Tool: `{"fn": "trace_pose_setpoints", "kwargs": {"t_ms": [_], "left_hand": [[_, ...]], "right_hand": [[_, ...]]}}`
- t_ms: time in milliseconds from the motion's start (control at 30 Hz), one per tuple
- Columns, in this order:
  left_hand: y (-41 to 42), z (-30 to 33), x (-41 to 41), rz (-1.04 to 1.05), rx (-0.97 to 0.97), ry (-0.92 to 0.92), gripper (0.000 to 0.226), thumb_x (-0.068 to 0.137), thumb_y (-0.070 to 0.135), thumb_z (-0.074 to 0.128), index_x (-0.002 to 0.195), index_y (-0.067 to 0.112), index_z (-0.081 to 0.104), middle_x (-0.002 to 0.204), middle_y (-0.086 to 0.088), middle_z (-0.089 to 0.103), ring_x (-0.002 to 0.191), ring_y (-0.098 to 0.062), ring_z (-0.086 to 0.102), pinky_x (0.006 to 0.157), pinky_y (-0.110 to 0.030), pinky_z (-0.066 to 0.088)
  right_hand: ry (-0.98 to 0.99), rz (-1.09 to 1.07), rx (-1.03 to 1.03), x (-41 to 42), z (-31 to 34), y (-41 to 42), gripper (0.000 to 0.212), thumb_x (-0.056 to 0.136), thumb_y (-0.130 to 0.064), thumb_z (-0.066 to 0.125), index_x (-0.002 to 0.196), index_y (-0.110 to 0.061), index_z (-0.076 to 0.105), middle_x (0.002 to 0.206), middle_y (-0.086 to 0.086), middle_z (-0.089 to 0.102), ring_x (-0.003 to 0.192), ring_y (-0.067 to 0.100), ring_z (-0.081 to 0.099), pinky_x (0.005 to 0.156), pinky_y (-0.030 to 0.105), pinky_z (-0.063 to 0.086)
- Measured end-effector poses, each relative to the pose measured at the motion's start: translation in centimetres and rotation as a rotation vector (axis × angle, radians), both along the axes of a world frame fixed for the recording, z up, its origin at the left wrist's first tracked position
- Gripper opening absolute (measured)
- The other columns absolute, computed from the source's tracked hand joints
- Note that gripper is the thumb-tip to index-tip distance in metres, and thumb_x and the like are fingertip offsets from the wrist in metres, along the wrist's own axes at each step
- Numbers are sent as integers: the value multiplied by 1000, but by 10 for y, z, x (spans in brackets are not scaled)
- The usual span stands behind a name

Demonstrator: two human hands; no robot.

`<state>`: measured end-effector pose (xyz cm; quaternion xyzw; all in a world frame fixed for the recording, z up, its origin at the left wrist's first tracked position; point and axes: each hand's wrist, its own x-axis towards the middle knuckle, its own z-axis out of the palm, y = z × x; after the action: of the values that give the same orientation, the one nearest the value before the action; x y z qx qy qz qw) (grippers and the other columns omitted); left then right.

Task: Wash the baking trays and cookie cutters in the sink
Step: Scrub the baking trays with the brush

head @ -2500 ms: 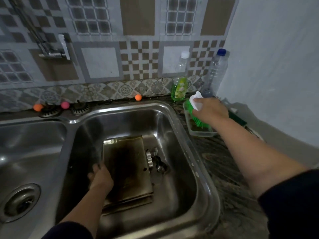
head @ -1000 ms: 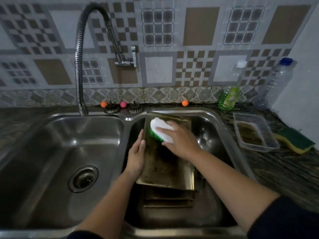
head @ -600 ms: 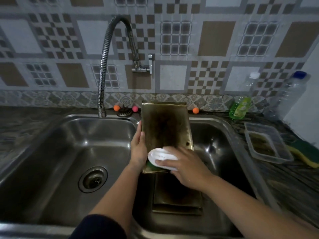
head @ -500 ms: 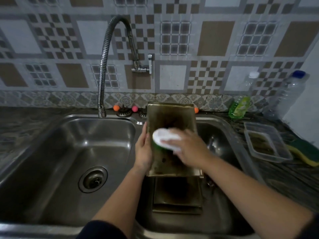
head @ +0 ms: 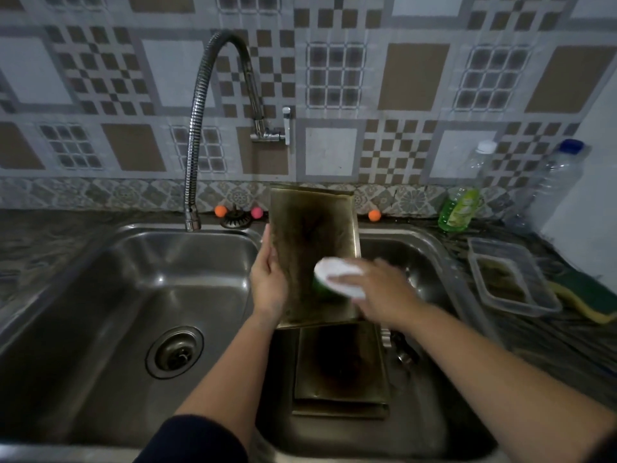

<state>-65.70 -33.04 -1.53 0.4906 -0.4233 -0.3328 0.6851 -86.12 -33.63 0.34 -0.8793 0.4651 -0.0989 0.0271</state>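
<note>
Scrubbing goes best with the baking tray point(head: 310, 242) propped steep over the right sink point(head: 430, 248): your left hand point(head: 268, 282) grips its left edge, your right hand point(head: 377, 290) clasps the brush point(head: 337, 279). Press overlapping strokes into the dark patches; stacked trays point(head: 340, 365) wait below.

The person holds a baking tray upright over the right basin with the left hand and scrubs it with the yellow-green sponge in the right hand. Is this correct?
Not quite. The right hand scrubs with a white-handled brush with green bristles, not the sponge, which lies on the counter. The head view shows it. The left hand does hold the baking tray upright over the right basin.
</note>
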Motion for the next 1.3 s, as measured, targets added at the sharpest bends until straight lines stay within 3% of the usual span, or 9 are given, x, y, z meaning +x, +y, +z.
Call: {"fn": "trace_pose_setpoints", "kwargs": {"t_ms": [200,333,467,767,900,1000,1067,1200,1300], "left_hand": [[2,7,-24,-81,-29,-113,49,102,2,34,146,23,39,137,26,44,127,17,37,104,-4,28],[-6,7,-17,-59,-8,-123,51,102,5,35,146,29,37,139,24,46,130,10,39,108,-13,30],[-5,6,-17,11,-3,-178,53,102,2,34,148,29,35,137,24,44,129,9,38,104,-3,28],[4,13,-34,-19,-48,-251,51,102,4,34,147,29,35,137,24,44,127,15,39,111,-16,30],[3,13,-26,38,10,-271,52,102,8,36,146,36,34,133,15,53,121,8,47,104,-14,36],[6,6,-16,44,57,-293,52,102,9,36,146,37,34,122,29,51,107,26,44,90,2,33],[8,2,-18,90,45,-302,49,102,9,36,146,31,36,123,31,46,105,32,38,84,8,28],[17,10,-33,53,-37,-411,48,103,18,36,149,30,30,140,21,40,127,12,36,97,0,30],[28,22,-48,14,-78,-565,49,103,28,38,150,32,26,141,18,44,123,7,43,95,-7,37]], "right_hand": [[-186,-368,-67,-16,55,-69,56,92,-32,58,142,-43,37,155,4,25,132,33,38,106,45,37],[33,-313,47,-17,17,-20,55,91,-37,55,140,-51,34,142,3,39,115,28,51,93,39,46],[49,-230,168,-14,-27,27,58,90,-30,54,142,-46,32,136,2,40,113,24,48,89,33,45],[-109,-449,-1,-12,57,-59,55,96,-40,47,148,-34,29,143,18,37,118,37,50,92,41,45],[-26,-351,156,-4,9,-1,54,94,-38,47,144,-42,26,128,12,45,105,29,55,75,35,44],[-19,-324,297,-4,-7,18,55,95,-37,48,146,-40,28,132,9,46,114,27,53,86,35,42],[-200,-402,338,-2,3,9,54,94,-40,52,144,-41,34,135,9,47,118,27,53,90,34,43],[-687,-457,299,13,48,-10,54,91,-44,57,142,-34,41,147,5,43,129,26,46,103,36,41],[-941,-511,367,30,80,-15,76,80,-65,59,145,-33,37,152,1,36,135,26,40,107,42,38]]}}
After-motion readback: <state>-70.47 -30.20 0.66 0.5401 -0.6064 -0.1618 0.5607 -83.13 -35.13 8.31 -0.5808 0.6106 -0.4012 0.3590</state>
